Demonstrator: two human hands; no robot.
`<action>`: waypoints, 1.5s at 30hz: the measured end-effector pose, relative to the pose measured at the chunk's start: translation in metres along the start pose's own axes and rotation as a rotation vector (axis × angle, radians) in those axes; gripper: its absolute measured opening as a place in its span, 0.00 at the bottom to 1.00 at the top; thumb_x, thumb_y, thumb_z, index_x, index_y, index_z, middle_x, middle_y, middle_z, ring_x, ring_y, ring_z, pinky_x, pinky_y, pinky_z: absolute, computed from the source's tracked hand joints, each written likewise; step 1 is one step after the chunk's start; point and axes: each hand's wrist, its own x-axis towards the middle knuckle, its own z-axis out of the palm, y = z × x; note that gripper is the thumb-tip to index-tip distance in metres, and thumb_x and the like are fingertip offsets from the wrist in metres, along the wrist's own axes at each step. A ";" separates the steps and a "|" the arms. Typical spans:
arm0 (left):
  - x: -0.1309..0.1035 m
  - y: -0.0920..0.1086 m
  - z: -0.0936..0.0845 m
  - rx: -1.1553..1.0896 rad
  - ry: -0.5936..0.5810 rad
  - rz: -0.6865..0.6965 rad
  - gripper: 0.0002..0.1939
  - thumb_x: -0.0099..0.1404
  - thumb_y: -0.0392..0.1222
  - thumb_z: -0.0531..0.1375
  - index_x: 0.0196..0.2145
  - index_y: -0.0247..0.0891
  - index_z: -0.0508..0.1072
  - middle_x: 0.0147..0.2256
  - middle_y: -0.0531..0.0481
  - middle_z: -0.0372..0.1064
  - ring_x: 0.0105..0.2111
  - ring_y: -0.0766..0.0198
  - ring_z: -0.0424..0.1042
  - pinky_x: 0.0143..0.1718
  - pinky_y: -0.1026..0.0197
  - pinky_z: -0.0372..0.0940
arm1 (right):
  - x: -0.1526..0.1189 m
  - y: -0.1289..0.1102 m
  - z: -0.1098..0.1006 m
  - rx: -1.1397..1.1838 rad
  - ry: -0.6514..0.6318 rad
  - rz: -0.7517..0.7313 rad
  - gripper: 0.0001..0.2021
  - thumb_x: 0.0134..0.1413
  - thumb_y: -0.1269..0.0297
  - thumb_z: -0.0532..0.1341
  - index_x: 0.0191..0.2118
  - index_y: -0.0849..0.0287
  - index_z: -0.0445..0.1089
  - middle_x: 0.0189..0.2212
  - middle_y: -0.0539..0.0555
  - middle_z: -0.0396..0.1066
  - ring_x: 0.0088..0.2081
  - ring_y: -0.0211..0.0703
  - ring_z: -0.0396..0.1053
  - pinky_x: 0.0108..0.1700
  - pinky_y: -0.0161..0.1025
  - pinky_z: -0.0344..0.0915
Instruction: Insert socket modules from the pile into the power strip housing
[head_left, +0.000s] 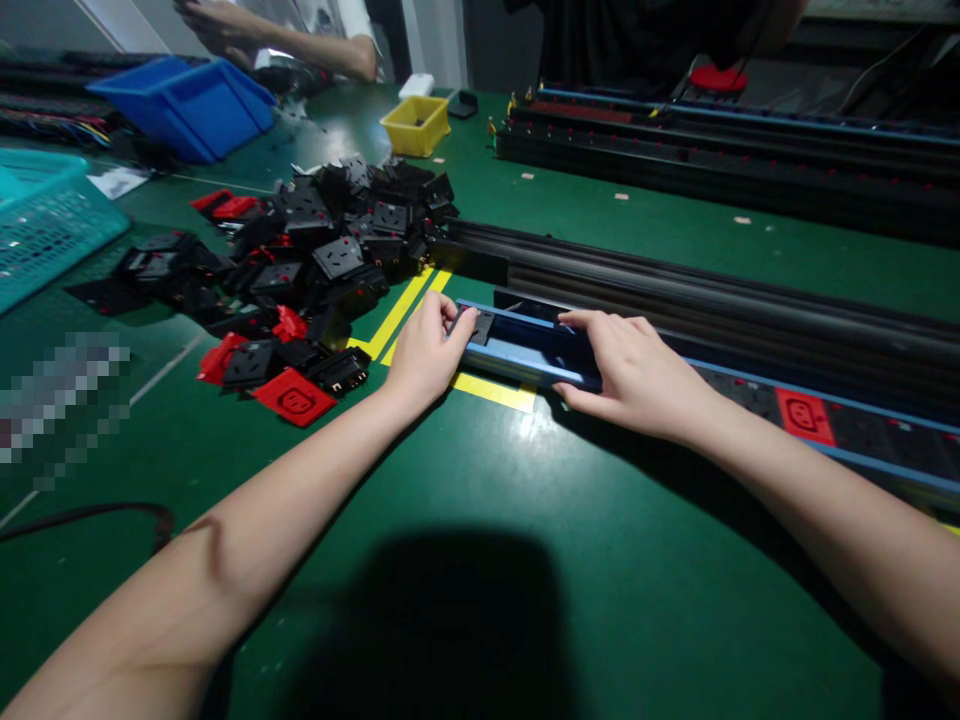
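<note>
A long black power-strip rail with blue edges (525, 362) lies across the green table in front of me. My left hand (429, 345) is at its left end, thumb and fingers closed on a small black socket module (480, 325) in the channel. My right hand (626, 370) spans the channel further right, thumb at the near edge and fingers at the far edge, gripping the rail. Between my hands the channel shows no modules. To the right of my right hand, a red socket (805, 415) sits in the rail among black ones.
A heap of loose black and red socket modules (337, 255) lies left of the rail. Behind it run black rails (637, 275). A yellow bin (416, 125), a blue bin (191, 105) and a turquoise basket (56, 220) stand further off. A co-worker's arm (300, 45) shows at the back.
</note>
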 end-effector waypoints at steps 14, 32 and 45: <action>-0.016 0.021 -0.001 0.367 -0.247 0.692 0.24 0.75 0.52 0.50 0.61 0.41 0.71 0.50 0.40 0.75 0.49 0.49 0.70 0.50 0.48 0.58 | 0.000 -0.001 0.001 0.010 0.031 -0.021 0.32 0.58 0.56 0.63 0.64 0.64 0.55 0.56 0.70 0.71 0.53 0.63 0.71 0.52 0.52 0.62; -0.013 0.020 0.002 0.527 -0.187 0.992 0.24 0.76 0.48 0.50 0.62 0.33 0.68 0.41 0.45 0.77 0.38 0.56 0.73 0.37 0.53 0.58 | 0.000 0.001 0.007 -0.015 0.184 -0.152 0.39 0.56 0.62 0.65 0.69 0.63 0.49 0.52 0.67 0.72 0.50 0.62 0.72 0.47 0.53 0.69; -0.013 0.020 0.003 0.494 -0.195 0.975 0.20 0.76 0.48 0.50 0.56 0.35 0.71 0.42 0.45 0.78 0.39 0.56 0.74 0.37 0.53 0.57 | 0.001 -0.002 -0.001 -0.069 0.176 -0.090 0.36 0.53 0.58 0.68 0.65 0.63 0.57 0.48 0.61 0.76 0.46 0.57 0.74 0.45 0.48 0.67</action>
